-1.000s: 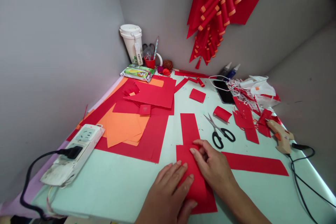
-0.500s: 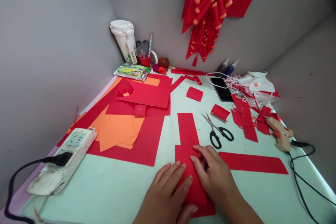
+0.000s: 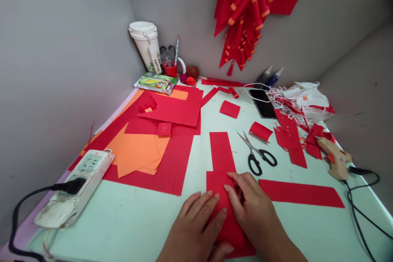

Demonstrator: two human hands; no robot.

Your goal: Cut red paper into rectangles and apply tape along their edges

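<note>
A sheet of red paper [image 3: 222,213] lies in front of me, over another red piece that shows at its lower edge. Beyond its top edge extends a red paper strip [image 3: 221,151]. My left hand [image 3: 201,223] rests flat on the sheet's left side, fingers stretched out. At the right edge, my right hand [image 3: 251,200] is curled with thumb and forefinger on the paper; its other fingers are partly hidden. Scissors [image 3: 256,155] with black handles lie partly open beyond the right hand. Another red strip [image 3: 302,193] lies to its right.
On the left are a power strip [image 3: 75,188], orange sheets [image 3: 138,151] and red sheets [image 3: 181,110]. A hot glue gun [image 3: 334,157], red scraps [image 3: 290,139] and a phone [image 3: 263,104] are on the right. A coffee cup [image 3: 145,47] stands at the back; red paper firecrackers [image 3: 245,8] hang above.
The view has shifted slightly, so the right side of the table sits a little further right. Both hands stay on the red paper in almost the same pose.
</note>
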